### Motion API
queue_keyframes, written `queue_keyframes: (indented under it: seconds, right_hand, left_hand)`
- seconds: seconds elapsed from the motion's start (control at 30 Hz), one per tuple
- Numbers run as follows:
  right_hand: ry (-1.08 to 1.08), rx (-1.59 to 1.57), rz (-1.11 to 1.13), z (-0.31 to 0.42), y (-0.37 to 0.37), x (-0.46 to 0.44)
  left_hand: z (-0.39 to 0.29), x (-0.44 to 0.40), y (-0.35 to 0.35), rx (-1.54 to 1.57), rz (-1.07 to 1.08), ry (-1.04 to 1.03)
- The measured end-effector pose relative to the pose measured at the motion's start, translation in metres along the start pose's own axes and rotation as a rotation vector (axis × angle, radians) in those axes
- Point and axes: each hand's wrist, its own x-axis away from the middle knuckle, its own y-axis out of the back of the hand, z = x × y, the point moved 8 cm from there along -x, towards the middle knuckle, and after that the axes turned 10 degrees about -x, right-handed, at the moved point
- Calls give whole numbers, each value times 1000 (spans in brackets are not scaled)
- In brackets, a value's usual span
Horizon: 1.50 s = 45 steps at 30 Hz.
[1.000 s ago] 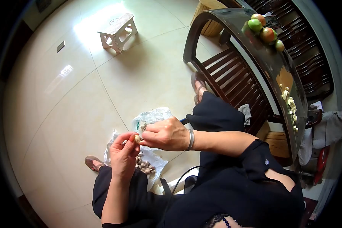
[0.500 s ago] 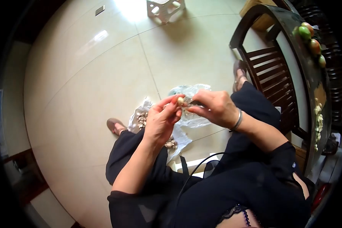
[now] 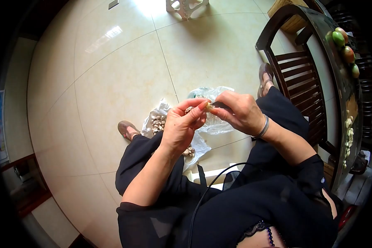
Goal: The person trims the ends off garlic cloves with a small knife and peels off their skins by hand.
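Note:
A pale garlic clove is pinched between the fingertips of my left hand, with some brownish skin beside it. My right hand meets it from the other side, thumb and fingers closed at the clove. Something dark shows between the right fingers, too small to make out. Below the hands, unpeeled garlic cloves lie on a white plastic bag. A clear plastic bag with pale scraps is spread on the floor behind the hands.
To the right stands a dark wooden chair against a table. On the table are a row of peeled garlic cloves and several green-red fruits. A pale plastic stool stands ahead on the tiled floor.
My right hand has moved in to the clove, and its fingertips now meet those of my left hand. The view has shifted slightly.

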Motion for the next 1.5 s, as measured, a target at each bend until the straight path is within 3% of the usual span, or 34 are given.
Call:
queue_keyframes:
  seconds: [0.4,0.5,0.63,1.5]
  right_hand:
    - [57,65,-37,2,0,2]
    - [89,131,-57,2,0,5]
    - [44,153,-8,-2,-3,8]
    - [144,216,-20,5,-7,9]
  left_hand:
    - [0,0,-1,-61,45,-22]
    - [0,2,5,-122,-124,-10]
    - [4,0,12,-119,-170,-10]
    - [-1,2,9,-110,-148,-32]
